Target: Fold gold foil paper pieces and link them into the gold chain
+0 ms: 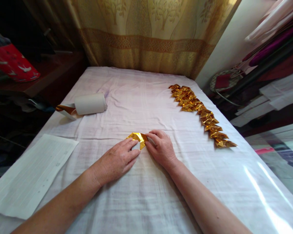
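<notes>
A partly folded piece of gold foil paper point(139, 136), white on its back, lies on the cloth-covered surface between my hands. My left hand point(119, 156) is closed on its left part, with fingers and thumb pressing around the white portion. The fingertips of my right hand point(160, 146) pinch its right end. Part of the paper is hidden under the left fingers. Over to the right, several folded gold paper pieces point(187, 97) stand in overlapping rows.
A white paper roll point(90, 104) with a gold inner side lies at the left. Nearer, a printed sheet point(34, 175) rests by the left edge. A red patterned container point(14, 60) stands on a dark cabinet. A gold curtain point(146, 35) hangs behind; clothes point(275, 65) hang at the right.
</notes>
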{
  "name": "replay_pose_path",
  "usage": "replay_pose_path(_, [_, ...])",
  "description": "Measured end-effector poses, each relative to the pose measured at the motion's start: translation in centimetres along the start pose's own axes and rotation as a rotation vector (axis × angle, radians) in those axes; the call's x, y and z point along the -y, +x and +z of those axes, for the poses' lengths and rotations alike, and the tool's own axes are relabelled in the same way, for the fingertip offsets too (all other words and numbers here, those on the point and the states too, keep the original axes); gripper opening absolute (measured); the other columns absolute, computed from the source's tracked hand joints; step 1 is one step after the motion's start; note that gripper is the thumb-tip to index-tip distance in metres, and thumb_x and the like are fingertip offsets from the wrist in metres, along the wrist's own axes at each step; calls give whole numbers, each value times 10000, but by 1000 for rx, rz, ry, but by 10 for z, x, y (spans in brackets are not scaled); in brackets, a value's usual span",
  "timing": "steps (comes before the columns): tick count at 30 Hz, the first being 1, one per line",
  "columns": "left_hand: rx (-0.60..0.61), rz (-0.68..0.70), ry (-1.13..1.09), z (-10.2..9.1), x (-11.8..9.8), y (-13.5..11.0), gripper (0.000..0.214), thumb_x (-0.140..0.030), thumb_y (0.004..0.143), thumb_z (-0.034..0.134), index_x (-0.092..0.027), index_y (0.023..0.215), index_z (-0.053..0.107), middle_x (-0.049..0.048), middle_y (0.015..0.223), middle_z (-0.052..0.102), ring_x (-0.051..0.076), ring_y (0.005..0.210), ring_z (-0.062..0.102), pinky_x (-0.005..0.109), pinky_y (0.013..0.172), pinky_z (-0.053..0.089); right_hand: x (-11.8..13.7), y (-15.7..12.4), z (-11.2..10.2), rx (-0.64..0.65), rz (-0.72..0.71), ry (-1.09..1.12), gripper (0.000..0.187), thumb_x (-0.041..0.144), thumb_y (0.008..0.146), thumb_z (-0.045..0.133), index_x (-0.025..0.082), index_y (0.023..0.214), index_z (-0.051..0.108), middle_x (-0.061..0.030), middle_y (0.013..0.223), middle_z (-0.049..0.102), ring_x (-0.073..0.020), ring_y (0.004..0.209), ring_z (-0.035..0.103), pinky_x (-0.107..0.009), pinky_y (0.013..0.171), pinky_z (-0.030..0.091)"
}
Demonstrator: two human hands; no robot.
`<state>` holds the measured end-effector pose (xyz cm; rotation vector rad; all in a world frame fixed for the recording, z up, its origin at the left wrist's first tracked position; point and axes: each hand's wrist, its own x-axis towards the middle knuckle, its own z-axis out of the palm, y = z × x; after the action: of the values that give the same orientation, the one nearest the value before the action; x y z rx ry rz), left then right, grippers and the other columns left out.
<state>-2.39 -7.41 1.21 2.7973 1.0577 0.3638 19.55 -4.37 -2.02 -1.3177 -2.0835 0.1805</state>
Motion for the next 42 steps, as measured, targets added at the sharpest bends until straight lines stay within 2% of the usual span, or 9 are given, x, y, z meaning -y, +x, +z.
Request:
replay_pose_path(6, [-17,0,-17,1,1,0,243,-209,950,508,-182,1153,638,140,1298,586,280,1297,508,476,1125,435,5,0,-4,58,-144,25,212,198,933,569,225,1071,728,-64,1027,724,-218,932,635,-373,835,477])
replay_pose_path(11, [-38,3,-76,-1,3,1,229,-206,938,519,-190,1130,644,131,1277,598,272,1266,528,456,1099,459,10,0,-9,104,-183,6,197,242,918,598,218,1054,740,-71,1049,718,-222,938,626,-378,841,481])
replay_pose_path(16, [-161,-31,-203,3,15,0,224,-159,927,514,-207,1115,626,104,1296,600,230,1219,565,387,1033,510,9,0,-11,152,-186,-19,217,280,895,645,229,1087,732,-75,1079,707,-222,963,623,-381,869,477])
replay_pose_path(20, [-228,-68,-270,4,29,-3,225,-133,886,559,-200,1099,586,94,1296,604,211,1218,570,379,1040,498,7,1,-12,172,-182,-18,218,289,900,644,232,1092,731,-79,1099,700,-218,978,622,-384,888,469])
replay_pose_path(25, [-225,-106,-183,-1,45,-7,213,-218,910,585,-198,1120,609,88,1239,625,219,1169,584,394,1016,500,7,1,-13,194,-167,-12,229,302,899,642,233,1097,734,-82,1122,697,-221,991,619,-397,908,461])
replay_pose_path(29, [-182,-89,-111,-3,52,-8,168,-292,963,544,-224,996,694,59,1178,662,204,1084,613,357,951,516,7,1,-13,203,-165,-3,260,300,868,675,227,1112,728,-83,1135,695,-227,1001,615,-404,923,457])
replay_pose_path(33, [-173,-59,-51,-1,50,-7,215,-320,991,515,-234,1062,698,39,1154,699,186,1049,638,327,913,516,7,2,-14,203,-169,12,286,295,836,707,208,1108,725,-82,1135,691,-234,1006,608,-409,920,457])
replay_pose_path(39, [-230,-13,90,1,41,-2,207,-298,998,505,-209,1039,688,37,1101,724,184,997,656,312,867,512,7,2,-13,199,-158,25,270,291,838,701,223,1098,725,-79,1129,691,-232,998,605,-408,913,452])
replay_pose_path(42, [-221,-8,102,1,40,-2,200,-311,993,516,-211,1050,680,40,1113,721,192,1003,656,320,861,512,8,2,-13,197,-154,27,268,298,839,702,228,1097,725,-79,1126,691,-231,998,607,-408,917,450])
